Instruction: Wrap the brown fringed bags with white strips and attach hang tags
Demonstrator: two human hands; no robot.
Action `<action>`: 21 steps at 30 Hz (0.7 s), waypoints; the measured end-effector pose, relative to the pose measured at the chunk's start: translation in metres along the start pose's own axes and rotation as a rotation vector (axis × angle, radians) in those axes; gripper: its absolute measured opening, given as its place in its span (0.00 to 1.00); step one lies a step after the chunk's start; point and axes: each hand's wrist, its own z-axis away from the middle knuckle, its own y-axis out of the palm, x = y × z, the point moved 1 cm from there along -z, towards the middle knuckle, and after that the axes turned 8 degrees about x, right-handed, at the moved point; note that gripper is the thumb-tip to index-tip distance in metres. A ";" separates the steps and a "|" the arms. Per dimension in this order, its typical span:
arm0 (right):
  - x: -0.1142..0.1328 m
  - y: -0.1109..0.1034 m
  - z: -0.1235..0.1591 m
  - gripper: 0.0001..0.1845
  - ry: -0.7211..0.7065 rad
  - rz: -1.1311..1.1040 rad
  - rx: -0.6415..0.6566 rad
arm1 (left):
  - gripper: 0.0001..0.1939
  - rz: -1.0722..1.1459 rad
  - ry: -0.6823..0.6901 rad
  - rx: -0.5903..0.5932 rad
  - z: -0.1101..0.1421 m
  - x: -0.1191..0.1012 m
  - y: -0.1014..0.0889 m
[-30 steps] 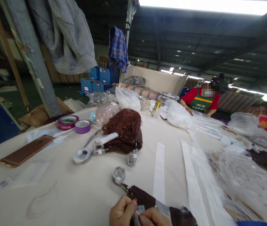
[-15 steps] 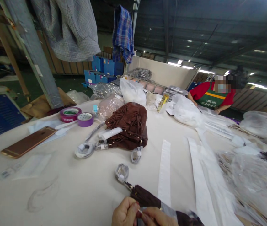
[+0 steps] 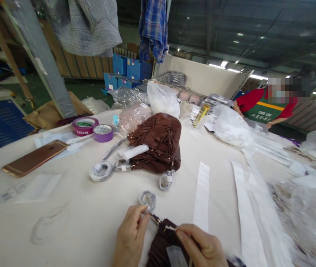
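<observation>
My left hand (image 3: 130, 237) and my right hand (image 3: 202, 246) are low in the view, both pinched on the top edge of a dark brown suede bag (image 3: 162, 246) lying on the white table (image 3: 91, 222). Between the fingertips runs a small gold-toned metal fitting (image 3: 160, 222). Just beyond it lies a plastic-wrapped ring (image 3: 148, 199) on the bag's strap. A second brown fringed bag (image 3: 158, 142) sits further back at the table's middle, with a white paper roll (image 3: 134, 152) and wrapped strap hardware (image 3: 100, 171) beside it.
A rose-gold phone (image 3: 33, 162) lies at the left, with two purple tape rolls (image 3: 91, 129) behind it. White paper strips (image 3: 201, 193) and clear plastic bags (image 3: 308, 215) cover the right side. A person in a red shirt and green apron (image 3: 266, 107) works at the far right.
The view has tipped downward, showing more of my hands. My hands have moved apart along the bag's top edge, the left now pinching near the strap ring.
</observation>
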 end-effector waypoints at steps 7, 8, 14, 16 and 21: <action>-0.001 -0.034 -0.032 0.13 -0.019 0.167 0.123 | 0.20 -0.566 0.706 0.074 -0.022 0.011 -0.005; 0.000 -0.035 -0.037 0.13 -0.038 0.219 0.162 | 0.18 -0.590 0.711 0.086 -0.023 0.010 -0.004; 0.002 -0.033 -0.066 0.09 -0.082 0.357 0.380 | 0.13 -0.637 0.687 0.100 -0.025 0.014 0.003; 0.001 -0.030 -0.074 0.09 -0.097 0.339 0.433 | 0.13 -0.620 0.675 0.099 -0.025 0.016 0.005; -0.003 -0.020 -0.089 0.09 -0.097 0.280 0.545 | 0.15 -0.579 0.656 0.103 -0.026 0.019 0.007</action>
